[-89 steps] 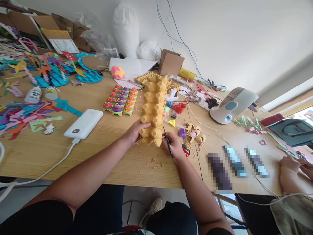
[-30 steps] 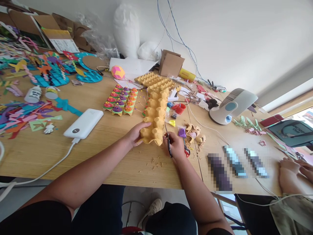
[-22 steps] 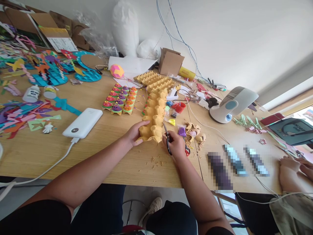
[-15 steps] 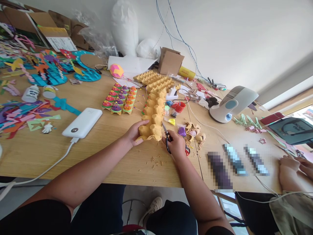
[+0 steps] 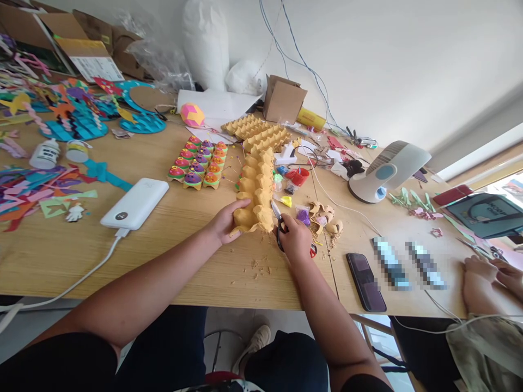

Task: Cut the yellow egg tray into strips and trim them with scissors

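My left hand (image 5: 225,222) grips the near left corner of a yellow egg carton (image 5: 256,188), a strip of bumpy cups held over the table. Wrapped round the handles of a pair of scissors (image 5: 279,220), my right hand (image 5: 295,237) is just right of the carton's near end. The scissor blades point up along the carton's right edge; whether they touch it I cannot tell. Crumbs of carton (image 5: 256,267) lie on the table below. Painted egg-cup pieces (image 5: 199,163) in red, purple and orange stand in rows to the left.
More egg cartons (image 5: 255,132) lie behind. Cut carton scraps (image 5: 324,215) and a purple clay packet (image 5: 303,215) are at right. A white power bank (image 5: 137,204) stands left, a fan (image 5: 386,173) and a phone (image 5: 365,282) right. Another person's hands (image 5: 486,272) rest at the far right.
The view has shifted slightly. Both hands keep their hold on the carton and the scissors, with little visible movement.
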`<state>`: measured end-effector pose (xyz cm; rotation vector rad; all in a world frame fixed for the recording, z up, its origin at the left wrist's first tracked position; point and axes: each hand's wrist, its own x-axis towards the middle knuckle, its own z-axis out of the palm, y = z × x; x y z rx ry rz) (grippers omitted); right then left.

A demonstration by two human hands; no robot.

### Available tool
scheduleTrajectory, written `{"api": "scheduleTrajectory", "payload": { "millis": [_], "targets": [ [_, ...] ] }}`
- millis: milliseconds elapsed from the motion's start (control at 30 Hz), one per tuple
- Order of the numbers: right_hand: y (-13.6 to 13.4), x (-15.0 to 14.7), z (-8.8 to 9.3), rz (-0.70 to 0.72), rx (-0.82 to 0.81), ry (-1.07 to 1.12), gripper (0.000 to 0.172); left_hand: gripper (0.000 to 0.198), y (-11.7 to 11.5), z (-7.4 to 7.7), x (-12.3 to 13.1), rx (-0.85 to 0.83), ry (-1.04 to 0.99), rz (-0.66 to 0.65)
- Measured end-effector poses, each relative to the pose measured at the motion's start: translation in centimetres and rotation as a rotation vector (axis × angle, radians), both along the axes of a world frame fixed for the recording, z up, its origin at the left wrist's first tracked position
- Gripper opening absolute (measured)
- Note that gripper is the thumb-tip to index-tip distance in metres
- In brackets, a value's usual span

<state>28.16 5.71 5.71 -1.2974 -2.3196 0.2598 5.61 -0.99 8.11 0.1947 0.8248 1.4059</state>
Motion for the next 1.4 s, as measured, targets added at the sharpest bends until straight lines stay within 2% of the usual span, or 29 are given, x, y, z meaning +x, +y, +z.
{"api": "scheduleTrajectory", "payload": {
  "millis": [300, 600, 700, 933, 1033, 1233, 1400],
  "targets": [
    [0.1, 0.0, -0.1, -0.034, -0.014, -0.010, 0.021, 0.024, 0.1, -0.3, 0.0, 0.020, 0.023, 0.019],
    [0.2, -0.1, 0.1, -0.002, -0.105, 0.030, 0.010, 0.022, 0.1, -0.6, -0.1, 0.010, 0.056, 0.027],
    [0.2, 0.0, 0.3, 0.010, -0.151, 0.094, 0.016, 0.026, 0.1, -0.5, -0.2, 0.036, 0.072, 0.022],
    [-0.2, -0.2, 0.8, 0.082, -0.313, 0.339, 0.054, 0.021, -0.3, 0.2, 0.0, 0.047, 0.002, 0.068],
    [-0.6, -0.4, 1.1, 0.139, -0.374, 0.382, 0.057, 0.019, -0.4, 0.1, -0.1, 0.063, -0.020, 0.058],
    [-1.0, -0.6, 2.0, 0.303, -0.429, 0.427, 0.049, 0.021, -0.4, -0.7, -0.5, 0.119, -0.004, -0.039],
    [-0.8, -0.9, 1.8, 0.369, -0.516, 0.479, 0.057, 0.019, -0.4, -0.7, -0.6, 0.114, -0.031, -0.048]
  ]
}}
